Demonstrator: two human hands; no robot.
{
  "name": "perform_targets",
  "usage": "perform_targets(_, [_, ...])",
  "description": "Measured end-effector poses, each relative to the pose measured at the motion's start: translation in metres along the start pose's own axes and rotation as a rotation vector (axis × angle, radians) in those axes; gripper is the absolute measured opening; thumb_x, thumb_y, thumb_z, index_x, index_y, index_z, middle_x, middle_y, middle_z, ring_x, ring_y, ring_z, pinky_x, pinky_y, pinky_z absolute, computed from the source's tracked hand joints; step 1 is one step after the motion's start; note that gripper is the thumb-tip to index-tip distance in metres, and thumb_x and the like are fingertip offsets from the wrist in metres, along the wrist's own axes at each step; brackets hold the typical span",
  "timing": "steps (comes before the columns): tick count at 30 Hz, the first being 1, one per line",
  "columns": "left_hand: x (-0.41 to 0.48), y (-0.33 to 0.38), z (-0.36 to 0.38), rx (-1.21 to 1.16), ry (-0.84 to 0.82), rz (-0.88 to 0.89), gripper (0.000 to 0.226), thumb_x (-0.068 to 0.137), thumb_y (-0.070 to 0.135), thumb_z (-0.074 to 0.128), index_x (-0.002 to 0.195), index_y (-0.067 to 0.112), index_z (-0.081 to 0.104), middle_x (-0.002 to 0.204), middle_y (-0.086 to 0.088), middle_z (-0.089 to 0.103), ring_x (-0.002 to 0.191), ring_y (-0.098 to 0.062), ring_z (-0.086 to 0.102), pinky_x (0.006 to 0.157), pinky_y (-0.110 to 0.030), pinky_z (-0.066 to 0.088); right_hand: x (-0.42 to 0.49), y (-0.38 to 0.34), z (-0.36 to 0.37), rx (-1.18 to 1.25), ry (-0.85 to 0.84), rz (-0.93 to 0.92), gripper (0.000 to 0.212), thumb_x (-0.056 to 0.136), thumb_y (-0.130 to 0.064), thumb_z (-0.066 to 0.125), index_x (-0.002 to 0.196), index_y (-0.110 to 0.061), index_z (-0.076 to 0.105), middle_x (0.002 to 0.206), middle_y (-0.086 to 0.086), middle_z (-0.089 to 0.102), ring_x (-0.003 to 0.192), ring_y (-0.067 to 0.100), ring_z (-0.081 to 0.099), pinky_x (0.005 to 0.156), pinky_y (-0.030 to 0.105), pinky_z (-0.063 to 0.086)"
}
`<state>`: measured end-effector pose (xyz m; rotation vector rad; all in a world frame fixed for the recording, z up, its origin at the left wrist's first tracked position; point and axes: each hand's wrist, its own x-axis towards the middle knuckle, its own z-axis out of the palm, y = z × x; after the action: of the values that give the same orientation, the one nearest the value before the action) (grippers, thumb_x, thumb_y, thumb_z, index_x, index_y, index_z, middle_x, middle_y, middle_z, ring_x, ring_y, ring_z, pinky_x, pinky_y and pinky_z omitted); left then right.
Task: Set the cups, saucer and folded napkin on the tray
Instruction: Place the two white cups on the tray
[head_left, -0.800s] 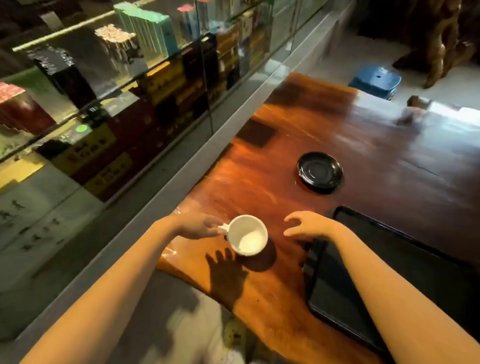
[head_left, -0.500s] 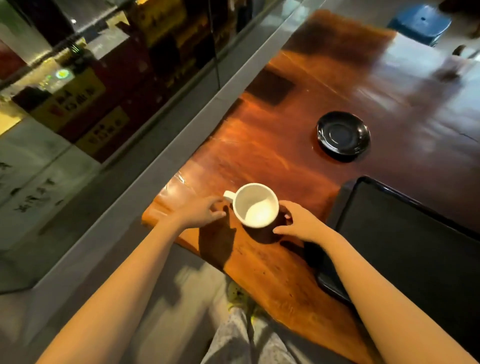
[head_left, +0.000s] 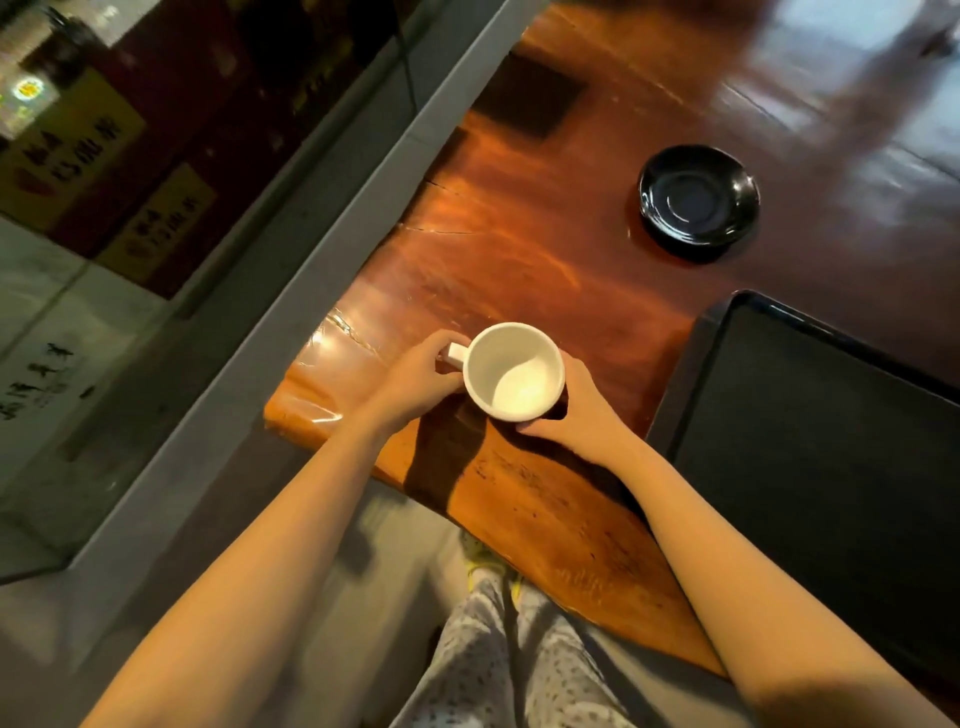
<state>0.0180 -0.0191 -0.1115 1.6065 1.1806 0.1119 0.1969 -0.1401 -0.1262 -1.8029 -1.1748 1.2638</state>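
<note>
A white cup stands upright and empty near the front left corner of the wooden table. My left hand pinches its handle on the left side. My right hand wraps around the cup's right wall. A black saucer lies farther back on the table, apart from both hands. The black tray sits to the right of the cup, and only its left part is in view. A dark square patch shows on the table at the back left; I cannot tell whether it is the napkin.
A glass display case with a grey frame runs along the table's left edge. The table's front edge is just below my hands, with my patterned trousers and the floor beneath.
My right hand moved in from the tray side and closed on the cup's right wall. My left hand took the handle. The camera tilted down, closer to the table.
</note>
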Motion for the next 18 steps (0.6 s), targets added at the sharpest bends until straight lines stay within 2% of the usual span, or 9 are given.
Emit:
perform_targets(2, [0.0,0.006,0.001,-0.041,-0.029,0.007,0.029,0.082,0.02,0.07,0.109,0.022,0.059,0.111,0.001,0.061,0.103,-0.015,0.058,0.083,-0.03,0.051,-0.006,-0.002,-0.006,0.029,0.013,0.006,0.088,0.066,-0.016,0.084,0.135,-0.027,0.031,0.137,-0.005,0.038,0.127,0.01,0.038,0.101,0.021,0.031])
perform_targets(4, [0.001,0.016,0.004,-0.104,-0.075,0.005,0.03,0.082,0.014,0.07,0.11,0.018,0.06,0.113,-0.005,0.061,0.103,-0.018,0.061,0.079,-0.029,0.056,-0.015,-0.006,-0.014,0.044,0.033,0.01,0.085,0.068,-0.012,0.082,0.131,-0.033,0.028,0.132,-0.011,0.035,0.123,0.005,0.035,0.097,0.014,0.028])
perform_targets(7, [0.001,0.039,0.008,-0.182,-0.142,0.035,0.035,0.082,0.003,0.068,0.115,0.011,0.058,0.114,-0.008,0.059,0.1,-0.018,0.061,0.073,-0.022,0.058,-0.029,-0.016,-0.031,0.073,0.069,0.017,0.085,0.071,-0.01,0.08,0.133,-0.032,0.026,0.132,-0.014,0.033,0.122,0.002,0.032,0.102,0.019,0.026])
perform_targets(10, [0.002,0.064,0.012,-0.199,-0.217,0.096,0.042,0.079,0.002,0.071,0.118,0.011,0.057,0.113,-0.003,0.059,0.104,-0.016,0.058,0.085,-0.029,0.055,-0.045,-0.026,-0.053,0.133,0.126,0.037,0.084,0.075,-0.01,0.076,0.139,-0.029,0.025,0.136,-0.011,0.035,0.122,0.003,0.035,0.101,0.022,0.03])
perform_targets(12, [0.003,0.083,0.017,-0.209,-0.273,0.13,0.049,0.077,0.0,0.073,0.121,0.011,0.056,0.11,0.002,0.06,0.101,-0.012,0.058,0.085,-0.027,0.054,-0.058,-0.029,-0.071,0.169,0.161,0.051,0.087,0.075,-0.01,0.076,0.142,-0.027,0.024,0.141,-0.008,0.036,0.124,0.006,0.038,0.104,0.026,0.033])
perform_targets(14, [0.003,0.102,0.025,-0.229,-0.319,0.16,0.05,0.075,-0.002,0.073,0.121,0.011,0.056,0.108,0.004,0.061,0.1,-0.012,0.058,0.089,-0.032,0.054,-0.072,-0.032,-0.089,0.183,0.192,0.064,0.091,0.075,-0.009,0.076,0.145,-0.027,0.022,0.144,-0.006,0.036,0.126,0.009,0.039,0.106,0.031,0.035])
perform_targets(16, [0.004,0.121,0.036,-0.224,-0.354,0.199,0.05,0.074,-0.003,0.074,0.117,0.015,0.058,0.11,0.002,0.062,0.105,-0.015,0.058,0.094,-0.039,0.05,-0.088,-0.035,-0.107,0.188,0.233,0.07,0.091,0.075,-0.007,0.076,0.146,-0.027,0.021,0.141,-0.006,0.039,0.122,0.008,0.042,0.101,0.028,0.037])
perform_targets(18, [0.004,0.14,0.05,-0.196,-0.392,0.253,0.05,0.073,-0.002,0.075,0.115,0.019,0.059,0.114,0.001,0.062,0.109,-0.018,0.057,0.096,-0.037,0.049,-0.104,-0.035,-0.123,0.193,0.283,0.062,0.091,0.075,-0.005,0.075,0.146,-0.026,0.021,0.138,-0.008,0.039,0.12,0.008,0.043,0.098,0.025,0.037])
